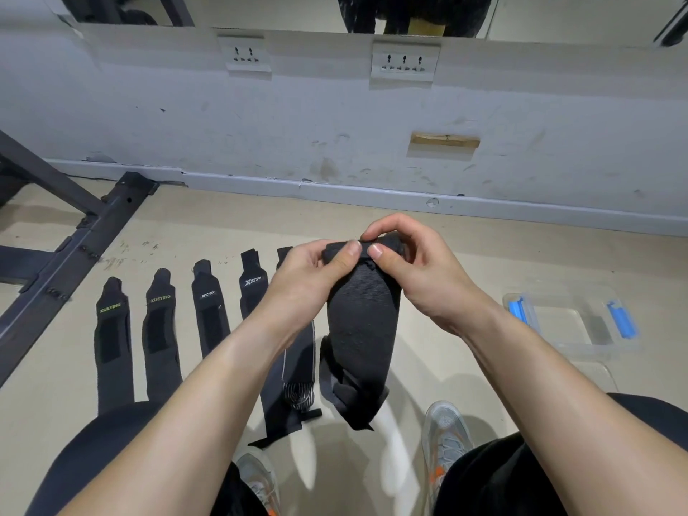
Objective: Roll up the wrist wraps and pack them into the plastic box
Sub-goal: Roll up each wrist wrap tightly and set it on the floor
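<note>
A black wrist wrap point(363, 329) hangs in the air in front of me, its lower end loose above the floor. My left hand point(309, 277) and my right hand point(417, 266) both pinch its top end, thumbs side by side on the fabric, the top edge curled over. Several other black wrist wraps point(111, 337) lie flat in a row on the floor to the left. A clear plastic box point(569, 322) with blue clips stands open on the floor at the right, with nothing visible in it.
A dark metal rack frame point(74, 240) runs across the floor at the left. A white wall with a skirting board point(372, 195) closes the far side. My knees and grey shoes point(445, 437) fill the bottom of the view.
</note>
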